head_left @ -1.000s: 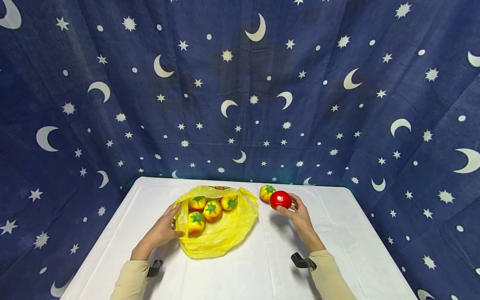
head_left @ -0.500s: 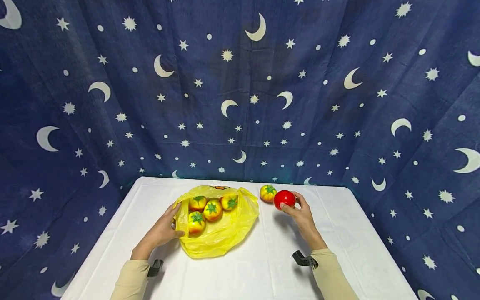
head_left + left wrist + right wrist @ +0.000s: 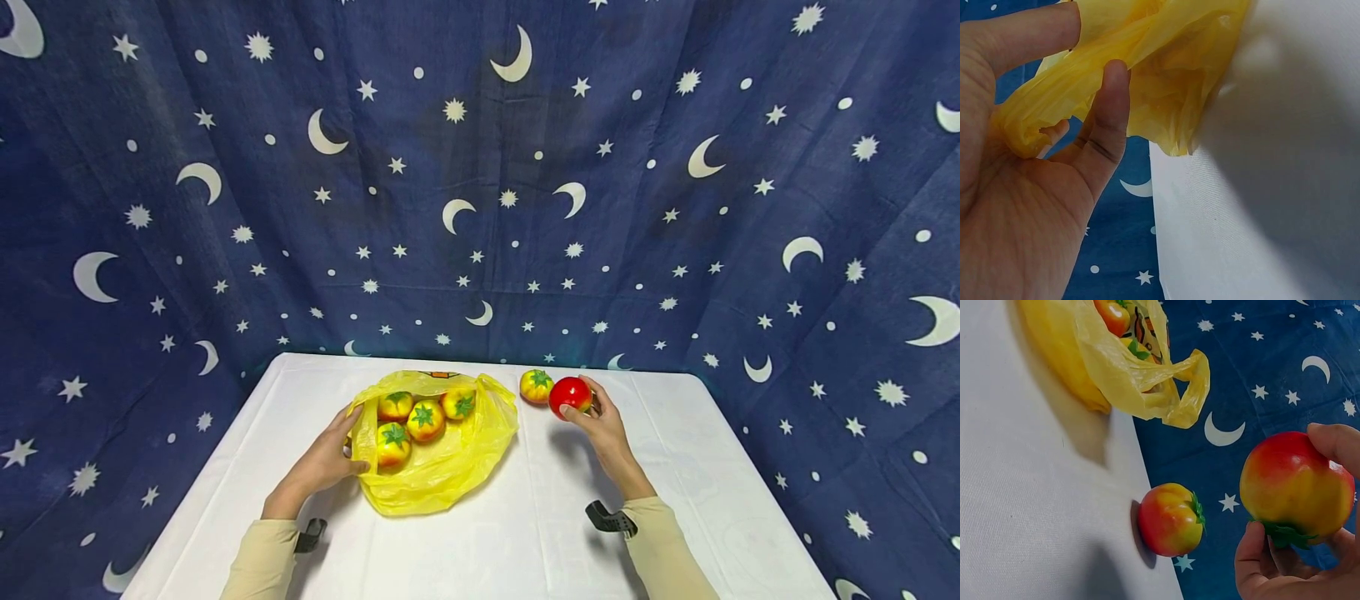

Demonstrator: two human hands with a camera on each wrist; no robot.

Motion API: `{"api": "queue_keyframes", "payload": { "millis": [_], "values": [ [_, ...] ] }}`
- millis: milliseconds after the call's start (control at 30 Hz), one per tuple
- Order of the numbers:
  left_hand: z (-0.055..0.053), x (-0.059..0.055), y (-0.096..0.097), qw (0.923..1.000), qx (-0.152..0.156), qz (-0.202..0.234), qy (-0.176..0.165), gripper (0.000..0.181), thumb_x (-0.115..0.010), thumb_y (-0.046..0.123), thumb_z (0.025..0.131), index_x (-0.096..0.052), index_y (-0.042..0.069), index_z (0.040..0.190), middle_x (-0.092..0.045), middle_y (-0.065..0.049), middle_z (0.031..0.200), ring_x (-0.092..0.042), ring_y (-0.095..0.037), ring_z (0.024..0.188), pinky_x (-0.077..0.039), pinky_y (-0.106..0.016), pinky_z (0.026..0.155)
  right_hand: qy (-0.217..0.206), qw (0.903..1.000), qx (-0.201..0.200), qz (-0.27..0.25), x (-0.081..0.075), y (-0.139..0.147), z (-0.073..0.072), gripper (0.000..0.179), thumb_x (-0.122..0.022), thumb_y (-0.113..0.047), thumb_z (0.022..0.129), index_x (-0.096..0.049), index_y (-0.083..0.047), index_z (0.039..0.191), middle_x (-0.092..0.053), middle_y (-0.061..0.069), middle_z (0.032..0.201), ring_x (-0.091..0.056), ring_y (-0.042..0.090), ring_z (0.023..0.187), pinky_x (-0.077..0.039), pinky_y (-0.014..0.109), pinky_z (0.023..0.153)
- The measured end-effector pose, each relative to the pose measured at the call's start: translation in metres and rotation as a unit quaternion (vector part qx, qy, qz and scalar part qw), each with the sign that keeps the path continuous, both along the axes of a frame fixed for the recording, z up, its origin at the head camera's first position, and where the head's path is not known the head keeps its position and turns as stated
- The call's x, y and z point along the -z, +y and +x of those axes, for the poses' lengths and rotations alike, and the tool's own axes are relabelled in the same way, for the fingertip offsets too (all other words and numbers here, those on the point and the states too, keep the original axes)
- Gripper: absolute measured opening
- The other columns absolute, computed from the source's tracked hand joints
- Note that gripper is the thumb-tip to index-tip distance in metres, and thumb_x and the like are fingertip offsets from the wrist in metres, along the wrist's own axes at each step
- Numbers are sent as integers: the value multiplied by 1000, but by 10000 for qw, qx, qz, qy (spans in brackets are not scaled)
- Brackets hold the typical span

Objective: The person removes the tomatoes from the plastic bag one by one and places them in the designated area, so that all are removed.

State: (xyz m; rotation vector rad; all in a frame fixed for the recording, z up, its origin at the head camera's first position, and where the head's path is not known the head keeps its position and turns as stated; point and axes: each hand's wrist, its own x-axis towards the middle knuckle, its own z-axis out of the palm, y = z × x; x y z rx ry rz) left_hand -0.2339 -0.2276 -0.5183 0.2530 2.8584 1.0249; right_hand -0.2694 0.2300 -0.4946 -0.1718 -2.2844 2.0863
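My left hand [image 3: 327, 454] holds the left side of the yellow plastic bag [image 3: 457, 479], which lies with its mouth towards me. In the left wrist view the bag's gathered film [image 3: 1054, 103] passes between the thumb and fingers. Several red-yellow toy tomatoes [image 3: 425, 421] with green leafy tops sit inside. My right hand [image 3: 606, 429] grips another toy tomato [image 3: 570, 397] above the table, red side up. Its green top [image 3: 1288, 534] points down by the fingers in the right wrist view. Just left of it, one more toy tomato [image 3: 536, 387] rests on the table.
A white cloth covers the table [image 3: 465, 558]. Behind and beside it hangs a dark blue curtain [image 3: 420, 275] with moons and stars. A loose bag handle [image 3: 1194, 387] sticks out towards the lone tomato. Each wrist wears a black mount [image 3: 609, 520].
My right hand has shifted slightly right with its tomato and tilted it, so some yellow now shows beside the fingers. The left hand and the bag stay put.
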Motion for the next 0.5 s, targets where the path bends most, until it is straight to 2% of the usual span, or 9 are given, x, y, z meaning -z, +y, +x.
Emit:
{"api": "queue_keyframes", "payload": {
  "millis": [267, 500],
  "values": [
    [0, -1, 0, 10000, -37, -45, -70, 104, -85, 14, 74, -22, 7, 156, -18, -17, 162, -58, -31, 109, -54, -45, 91, -91, 9999, 86, 84, 2, 0, -3, 74, -76, -17, 85, -35, -16, 147, -48, 12, 143, -47, 21, 124, -47, 11, 83],
    [-1, 0, 1, 9999, -56, -51, -89, 104, -85, 14, 74, -22, 7, 156, -18, -19, 162, -58, -32, 111, -53, -47, 94, 37, 9994, -52, 340, 0, 2, -4, 71, -79, -21, 83, -42, -15, 144, -42, 12, 142, -46, 27, 126, -46, 13, 84]
  ]
}}
